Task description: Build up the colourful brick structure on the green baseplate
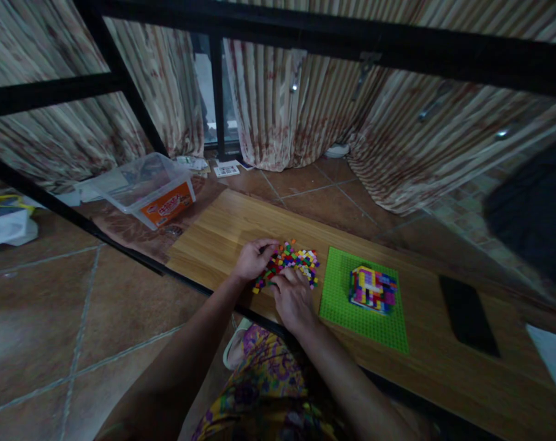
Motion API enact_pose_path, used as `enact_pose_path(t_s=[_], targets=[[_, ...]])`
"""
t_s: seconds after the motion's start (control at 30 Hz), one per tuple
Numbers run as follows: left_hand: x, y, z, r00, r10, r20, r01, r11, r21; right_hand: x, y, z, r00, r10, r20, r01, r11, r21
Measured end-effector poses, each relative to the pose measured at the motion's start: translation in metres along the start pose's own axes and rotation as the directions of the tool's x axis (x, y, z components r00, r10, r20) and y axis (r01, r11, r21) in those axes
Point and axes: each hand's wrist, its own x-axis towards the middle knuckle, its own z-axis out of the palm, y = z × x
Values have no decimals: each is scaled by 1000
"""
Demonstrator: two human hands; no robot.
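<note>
A heap of small building bricks (308, 260) in many colours lies loose on the wooden tabletop. At its left edge is my left hand (255, 260), its thumb and fingertips drawn together; anything between them is too small to make out. My right hand (296, 301) reaches over the near side of the heap, fingers bent but apart, their tips among the bricks. To the right, a green baseplate (333, 297) lies flat on the table. On it stands a multicoloured block structure (373, 289) made of stacked bricks, somewhat blurred.
A dark flat phone-like slab (468, 315) lies right of the baseplate on the wooden table (222, 223). Black frame bars (135, 110) cross the view. A clear plastic bin (146, 187) with an orange label stands beyond the table's left end. Striped curtains (268, 110) hang behind.
</note>
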Motion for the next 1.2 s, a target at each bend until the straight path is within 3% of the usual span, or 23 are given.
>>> enact_pose_path(t_s=[0.17, 0.37, 0.6, 0.93, 1.1, 1.2], targets=[[0, -1, 0, 1000, -10, 8, 10, 1000, 3, 1, 1, -2, 1000, 10, -5, -9, 1000, 19], [1, -2, 0, 1000, -13, 6, 14, 1000, -21, -7, 9, -7, 984, 138, -109, -119, 979, 168], [0, 1, -2, 1000, -18, -3, 18, 1000, 6, -8, 23, -9, 953, 239, -187, -204, 960, 192], [1, -2, -3, 1000, -24, -2, 24, 1000, -12, -3, 28, -8, 969, 188, -161, -181, 982, 58], [1, -2, -2, 1000, -29, -5, 29, 999, -26, -3, 30, -7, 974, 171, -149, -161, 984, 78], [1, -2, -2, 1000, -28, -11, 28, 1000, -12, -5, 31, -11, 964, 207, -168, -177, 968, 176]])
